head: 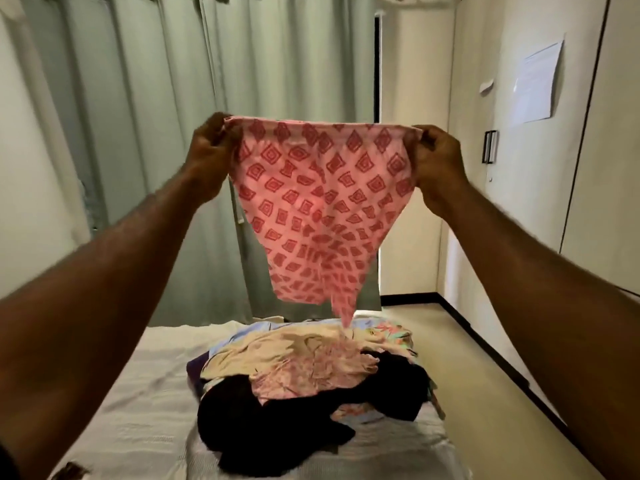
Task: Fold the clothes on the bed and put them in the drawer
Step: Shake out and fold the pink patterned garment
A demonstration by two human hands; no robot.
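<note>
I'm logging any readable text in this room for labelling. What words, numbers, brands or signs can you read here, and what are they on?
No text can be read.
Paper sheet on the wall: printed lines, too small and blurred to read.
Small slip beside it: nothing legible.
Pink cloth held up by both hands: only a red diamond pattern, no words.
Clothes pile on the bed: no visible labels.

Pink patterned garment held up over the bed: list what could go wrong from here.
1. The pink garment's twisted lower tip hangs down to the clothes pile; it may snag or drag pieces along.
2. Left hand and right hand pinch only the top corners, so it may fold crooked.
</note>
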